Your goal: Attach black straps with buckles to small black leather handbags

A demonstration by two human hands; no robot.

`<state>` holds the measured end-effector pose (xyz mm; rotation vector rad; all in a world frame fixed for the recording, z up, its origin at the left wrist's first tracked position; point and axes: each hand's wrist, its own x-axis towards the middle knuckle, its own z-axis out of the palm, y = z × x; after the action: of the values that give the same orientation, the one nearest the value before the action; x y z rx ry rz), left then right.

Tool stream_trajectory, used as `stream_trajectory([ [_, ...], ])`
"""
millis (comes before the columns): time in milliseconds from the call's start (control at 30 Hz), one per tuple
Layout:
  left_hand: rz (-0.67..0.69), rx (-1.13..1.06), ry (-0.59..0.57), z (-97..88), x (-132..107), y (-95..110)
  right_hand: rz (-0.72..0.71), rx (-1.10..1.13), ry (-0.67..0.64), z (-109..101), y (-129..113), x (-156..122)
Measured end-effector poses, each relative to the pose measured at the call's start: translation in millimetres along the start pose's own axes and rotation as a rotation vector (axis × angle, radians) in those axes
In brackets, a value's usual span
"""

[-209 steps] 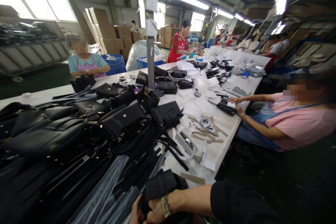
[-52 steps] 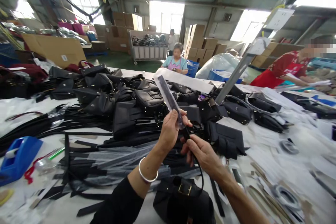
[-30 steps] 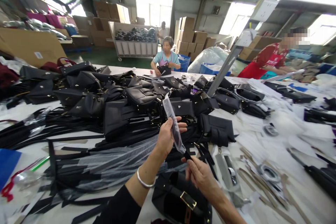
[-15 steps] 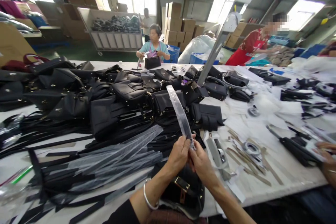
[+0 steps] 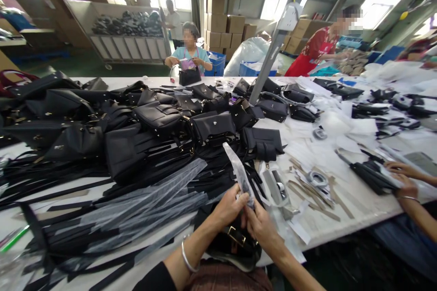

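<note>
A translucent plastic sleeve (image 5: pixel 236 166) stands up between my hands, its free end pointing away from me. My left hand (image 5: pixel 227 205) pinches its near end from the left, thumb on top. Close beside it, my right hand (image 5: pixel 262 225) grips the same end, fingers closed. Whether a strap lies inside the gripped part is hidden by my fingers. Just below sits a black handbag (image 5: pixel 249 254) with a gold buckle (image 5: pixel 236 236), partly covered by my wrists. To the left, several black straps (image 5: pixel 68 207) lie on the table, some covered by similar clear plastic sleeves (image 5: pixel 164 191).
Black bags (image 5: pixel 160 116) crowd the table's far left and middle. A grey post (image 5: pixel 268 68) rises among them. Right of my hands lie beige strips (image 5: pixel 307 193) and a tape roll (image 5: pixel 317 177). A co-worker's hands (image 5: pixel 404 182) handle a black bag at the right.
My view has turned slightly to the right. The sleeve's upper end has dropped and bent, and its plastic looks more crumpled. Both hands remain together at its near end.
</note>
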<state>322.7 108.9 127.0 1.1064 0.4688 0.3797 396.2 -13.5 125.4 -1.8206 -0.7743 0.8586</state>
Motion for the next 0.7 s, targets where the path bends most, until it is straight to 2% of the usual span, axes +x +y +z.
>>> stream_trajectory([
  [133,-0.077,-0.451,0.029,-12.8,19.2,37.9,-0.09,-0.152,-0.075,4.0,8.4,-9.0],
  [200,-0.108,-0.539,0.051,-11.2,25.6,51.9,-0.099,-0.192,-0.132,7.0,8.7,-12.5],
  [300,-0.042,-0.449,0.08,0.8,22.8,54.8,-0.073,-0.15,-0.11,8.8,2.2,-11.4],
  [467,0.083,-0.17,0.111,18.8,-3.9,33.2,-0.005,0.036,-0.025,5.9,-10.1,2.3],
  [567,0.086,-0.017,0.115,18.1,-15.7,20.9,-0.002,0.107,-0.007,6.6,-13.2,7.3],
  [700,0.102,0.045,0.133,8.6,-16.6,11.6,-0.021,0.106,0.007,11.4,-20.5,5.0],
])
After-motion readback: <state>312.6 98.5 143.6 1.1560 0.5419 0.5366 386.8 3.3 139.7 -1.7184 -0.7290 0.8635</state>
